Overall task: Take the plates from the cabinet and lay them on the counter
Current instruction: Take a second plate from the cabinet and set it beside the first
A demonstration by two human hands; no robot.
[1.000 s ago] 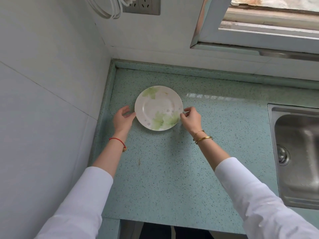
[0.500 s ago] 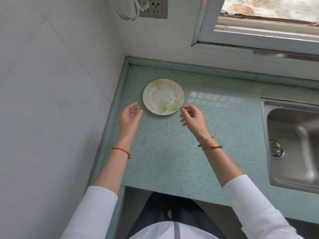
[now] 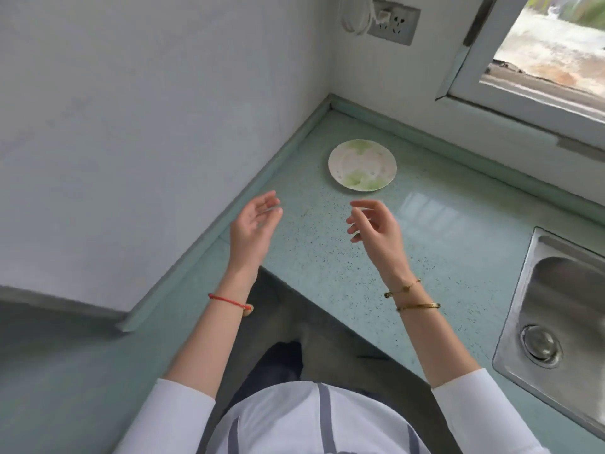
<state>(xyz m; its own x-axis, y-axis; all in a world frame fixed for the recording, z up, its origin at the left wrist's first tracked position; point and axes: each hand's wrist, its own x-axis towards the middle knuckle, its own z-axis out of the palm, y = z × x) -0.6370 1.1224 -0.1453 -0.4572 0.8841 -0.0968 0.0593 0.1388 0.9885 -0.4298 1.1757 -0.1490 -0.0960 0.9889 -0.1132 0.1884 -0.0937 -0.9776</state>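
A small white plate (image 3: 362, 165) with green leaf prints lies flat on the speckled green counter (image 3: 330, 257), near the back corner by the wall. My left hand (image 3: 253, 224) hovers above the counter's left edge, fingers apart, holding nothing. My right hand (image 3: 376, 226) hangs level with it, fingers loosely spread and empty. Both hands are well short of the plate, nearer to me. No cabinet is in view.
A steel sink (image 3: 556, 319) is set into the counter at the right. A white wall (image 3: 147, 126) borders the counter on the left. A wall socket (image 3: 391, 22) with a white cable and a window frame (image 3: 523, 103) are at the back.
Both hands let go of the plate's rim and drew back toward me. The plate stays where it was laid. The view has pulled away and turned left.
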